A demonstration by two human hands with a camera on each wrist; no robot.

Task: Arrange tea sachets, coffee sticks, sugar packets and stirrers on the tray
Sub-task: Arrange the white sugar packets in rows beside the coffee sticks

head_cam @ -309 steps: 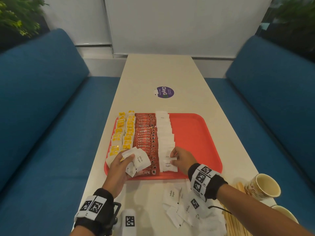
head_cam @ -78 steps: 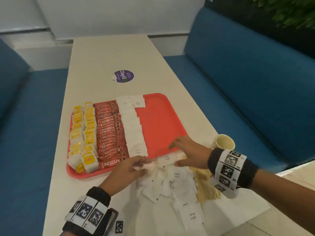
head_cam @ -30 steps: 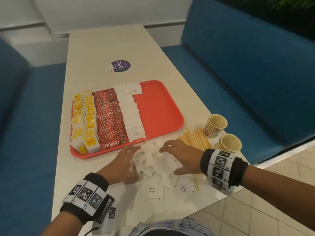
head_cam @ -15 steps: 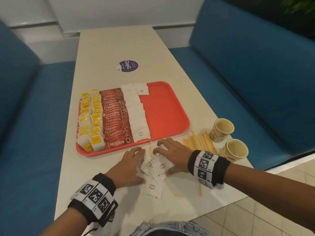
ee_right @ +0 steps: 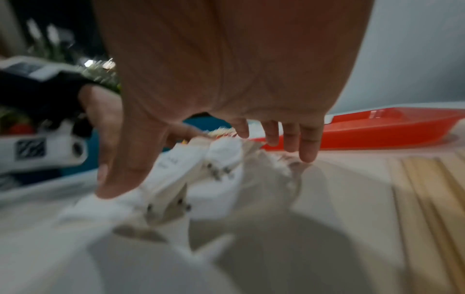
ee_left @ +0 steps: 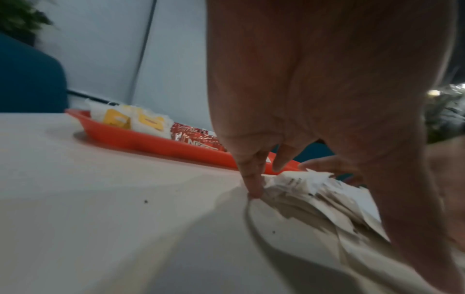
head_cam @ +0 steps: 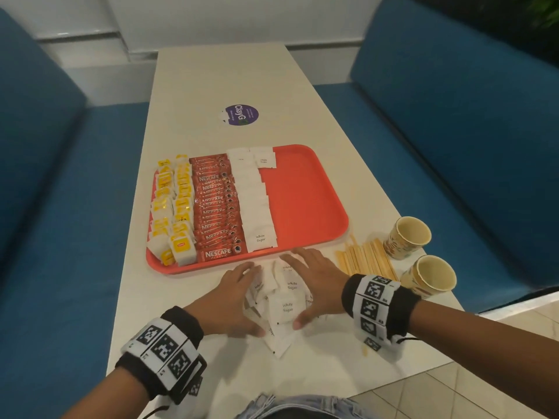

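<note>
A loose pile of white sugar packets (head_cam: 282, 306) lies on the table just in front of the red tray (head_cam: 302, 192). My left hand (head_cam: 239, 294) presses against the pile's left side and my right hand (head_cam: 314, 279) against its right side, both with straight fingers, squeezing the packets (ee_right: 201, 159) into a heap. On the tray, from left to right, lie yellow tea sachets (head_cam: 172, 207), red coffee sticks (head_cam: 216, 207) and a column of sugar packets (head_cam: 254, 201). Wooden stirrers (head_cam: 366, 261) lie on the table to the right of my right hand.
Two paper cups (head_cam: 408, 237) (head_cam: 429, 278) stand beyond the stirrers near the table's right edge. A purple round sticker (head_cam: 242, 114) is on the table behind the tray. Blue benches flank the table. The tray's right half is bare.
My hands have drawn closer together, sweeping the scattered sugar packets into one tight heap in front of the tray.
</note>
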